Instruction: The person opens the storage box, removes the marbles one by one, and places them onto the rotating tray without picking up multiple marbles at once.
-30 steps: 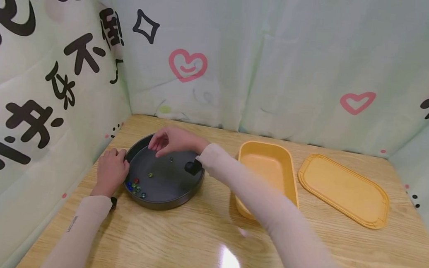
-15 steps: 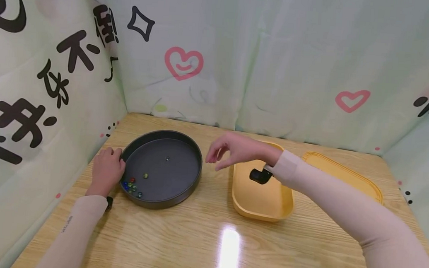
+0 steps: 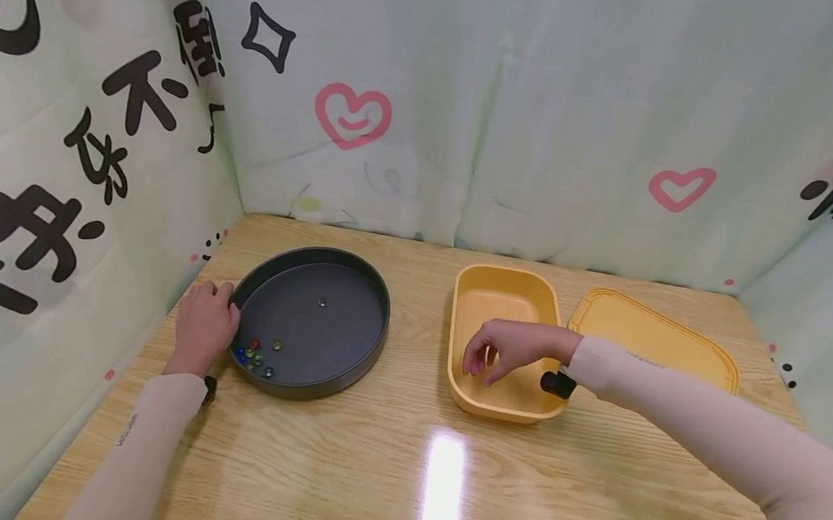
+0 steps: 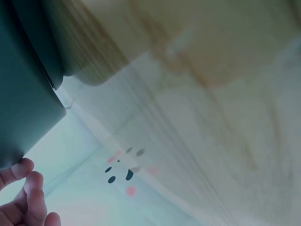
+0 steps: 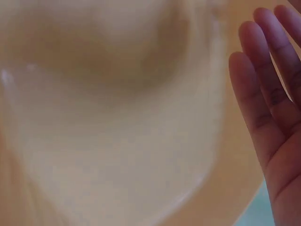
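A round dark grey pan (image 3: 332, 331) stands on the left of the table in the head view. Several small glass marbles (image 3: 250, 353) cluster at its near left side, and a lone clear marble (image 3: 322, 302) lies farther back. My left hand (image 3: 203, 327) holds the pan's left rim; in the left wrist view, bent fingers (image 4: 34, 193) touch the pan's edge. Over the yellow plastic tub (image 3: 453, 327) is my right hand (image 3: 512, 349), fingers pointing down into it. The right wrist view shows those fingers (image 5: 247, 89) loosely extended, holding nothing visible. The tub's floor is partly hidden.
A yellow lid (image 3: 654, 337) lies flat to the right of the tub, partly behind the right sleeve. The wooden table (image 3: 300, 469) meets a printed cloth curtain (image 3: 541, 140) at its back and sides. Bright glare marks the table's near middle.
My right hand has travelled from above the pan rightward to the tub, lowering into it. My left hand has stayed at the pan's rim. The marbles in the pan have not visibly moved.
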A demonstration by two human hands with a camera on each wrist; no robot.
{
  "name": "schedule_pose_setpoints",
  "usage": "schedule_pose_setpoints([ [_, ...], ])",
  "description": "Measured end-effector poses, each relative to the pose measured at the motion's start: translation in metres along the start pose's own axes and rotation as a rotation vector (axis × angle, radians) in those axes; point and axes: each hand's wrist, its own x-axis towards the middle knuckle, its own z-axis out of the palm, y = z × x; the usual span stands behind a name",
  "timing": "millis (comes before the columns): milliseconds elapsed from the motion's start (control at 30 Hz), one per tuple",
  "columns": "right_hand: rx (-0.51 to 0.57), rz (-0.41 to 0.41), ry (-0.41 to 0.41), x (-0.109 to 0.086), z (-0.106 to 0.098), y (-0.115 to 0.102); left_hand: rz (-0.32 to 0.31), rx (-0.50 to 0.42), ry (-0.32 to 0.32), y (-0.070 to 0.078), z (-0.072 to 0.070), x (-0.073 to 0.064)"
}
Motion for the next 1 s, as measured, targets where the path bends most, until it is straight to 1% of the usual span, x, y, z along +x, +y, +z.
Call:
schedule_pose_setpoints([
  [200,0.01,0.086,-0.129,0.002,0.013,0.008,-0.008,0.0,-0.019,0.001,-0.001,-0.002],
  [333,0.015,0.143,-0.208,0.0,0.02,0.011,-0.002,-0.005,-0.019,0.002,0.0,-0.001],
  [433,0.0,0.172,-0.245,-0.001,0.023,0.012,0.001,-0.008,-0.018,0.003,0.001,0.0],
  [533,-0.01,0.184,-0.256,-0.002,0.024,0.013,0.001,-0.004,-0.024,0.004,0.002,0.001],
  [600,-0.016,0.174,-0.24,-0.003,0.023,0.014,0.002,-0.005,-0.031,0.005,0.004,0.002],
  [667,-0.015,0.169,-0.208,-0.005,0.021,0.014,0.005,-0.008,-0.033,0.006,0.005,0.003],
  [800,-0.035,0.133,-0.118,-0.008,0.012,0.014,0.014,-0.015,-0.032,0.004,0.005,0.003],
  [867,-0.045,0.111,-0.059,-0.011,0.005,0.012,0.039,-0.007,-0.039,0.001,0.003,0.003],
  [900,-0.051,0.095,-0.026,-0.014,0.002,0.011,0.05,-0.004,-0.055,0.0,0.001,0.003],
  [1000,-0.063,0.06,0.094,-0.024,-0.008,0.004,0.068,0.025,-0.151,0.0,-0.013,0.006],
])
